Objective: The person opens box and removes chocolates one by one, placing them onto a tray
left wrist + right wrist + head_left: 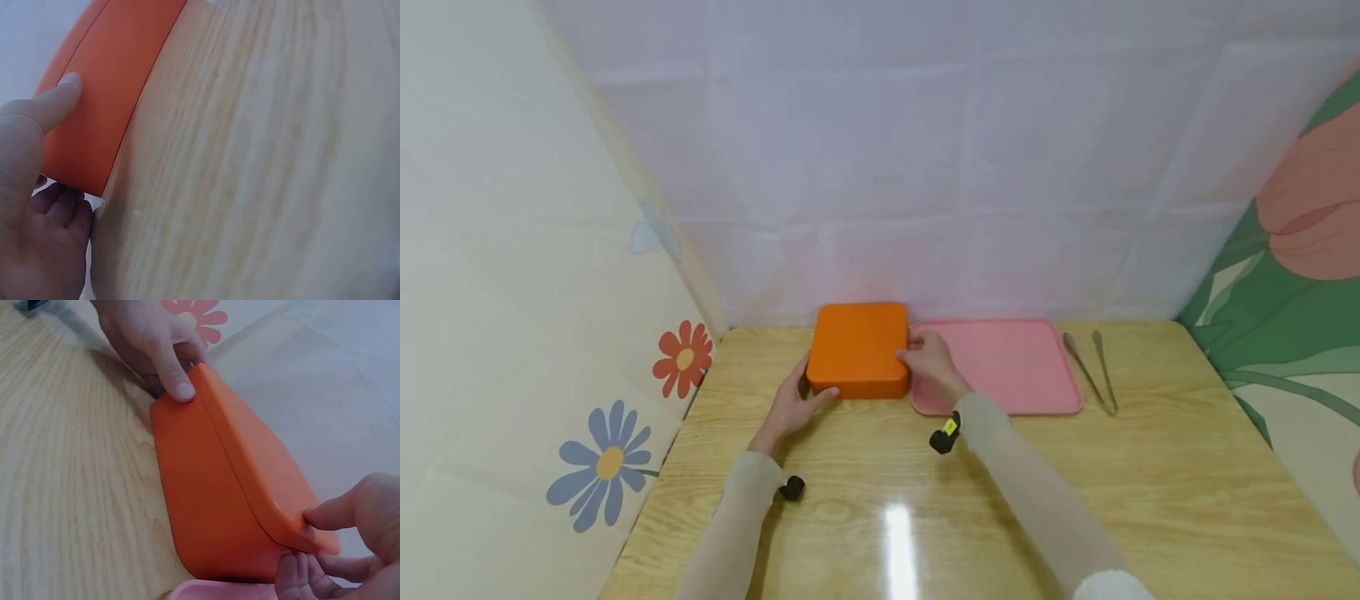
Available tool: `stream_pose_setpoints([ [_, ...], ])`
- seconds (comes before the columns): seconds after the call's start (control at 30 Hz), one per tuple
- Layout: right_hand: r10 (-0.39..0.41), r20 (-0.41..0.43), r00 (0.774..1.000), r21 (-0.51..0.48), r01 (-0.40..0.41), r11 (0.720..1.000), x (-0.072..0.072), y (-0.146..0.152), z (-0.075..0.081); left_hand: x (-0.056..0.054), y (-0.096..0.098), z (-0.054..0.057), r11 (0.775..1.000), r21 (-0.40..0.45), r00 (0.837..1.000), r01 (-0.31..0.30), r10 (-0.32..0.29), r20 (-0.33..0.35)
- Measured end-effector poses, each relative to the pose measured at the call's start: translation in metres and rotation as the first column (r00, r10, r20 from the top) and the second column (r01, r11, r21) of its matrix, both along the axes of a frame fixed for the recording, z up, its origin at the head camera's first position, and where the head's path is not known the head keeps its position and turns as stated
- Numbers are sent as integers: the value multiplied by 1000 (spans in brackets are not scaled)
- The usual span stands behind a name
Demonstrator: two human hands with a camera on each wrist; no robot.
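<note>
An orange lidded box (pixel 859 346) sits at the back of the wooden table, a thin seam running round it below the top. My left hand (pixel 788 412) grips its front left corner, with the thumb (pixel 59 103) pressed on the front wall and the fingers at the left side. On the right side my right hand (pixel 934 362) pinches the lid (pixel 265 481): the thumb lies on the top edge and curled fingers (pixel 300 575) sit under the lid's rim. The lid still lies on the box, its seam narrow along the front.
A pink tray (pixel 1007 367) lies right beside the box, partly under my right hand. Metal tongs (pixel 1093 373) rest to the tray's right with their arms spread. A pale cloth wall (pixel 925 167) rises behind the table's back edge, and printed panels stand on both sides.
</note>
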State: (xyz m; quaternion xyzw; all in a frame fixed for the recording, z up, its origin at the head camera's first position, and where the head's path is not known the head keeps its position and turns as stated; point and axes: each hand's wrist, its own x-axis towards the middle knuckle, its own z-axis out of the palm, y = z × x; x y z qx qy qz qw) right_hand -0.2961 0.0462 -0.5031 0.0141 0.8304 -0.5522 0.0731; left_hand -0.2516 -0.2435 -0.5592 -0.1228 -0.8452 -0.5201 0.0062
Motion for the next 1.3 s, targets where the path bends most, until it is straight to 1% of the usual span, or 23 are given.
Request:
stream_pose_setpoints([
  [0.13, 7, 45, 999, 2, -7, 1000, -5, 3, 4, 1, 1, 0, 1000, -4, 1000, -12, 12, 15],
  [0.27, 21, 80, 997, -47, -18, 999, -6, 6, 8, 1, 2, 2, 1000, 1, 999, -18, 18, 30],
  [0.4, 16, 138, 990, -106, -2, 994, -8, 7, 10, 1, 2, 2, 1000, -7, 999, -19, 19, 37],
  [0.53, 8, 198, 980, -177, 28, 984, -9, 7, 13, 2, 4, 3, 999, -14, 998, -37, 38, 49],
  [0.7, 25, 243, 970, -237, 34, 971, -10, 8, 15, 3, 3, 3, 999, -16, 998, -41, 42, 40],
  [0.8, 36, 250, 968, -234, 24, 972, -12, 8, 14, 3, 2, 1, 999, -12, 998, -40, 41, 47],
  [0.93, 44, 252, 967, -199, 7, 980, -15, 7, 13, 3, 1, 0, 999, 0, 998, -35, 35, 60],
  [1.07, 37, 270, 962, -208, 20, 978, -16, 8, 15, 3, 0, 1, 999, -8, 997, -33, 34, 62],
  [1.17, 35, 275, 961, -224, 28, 974, -15, 8, 16, 2, -1, 3, 999, 31, 995, -23, 20, 102],
  [1.3, 43, 253, 967, -234, 18, 972, -14, 7, 15, 1, -5, 7, 990, 138, 982, -24, -3, 190],
])
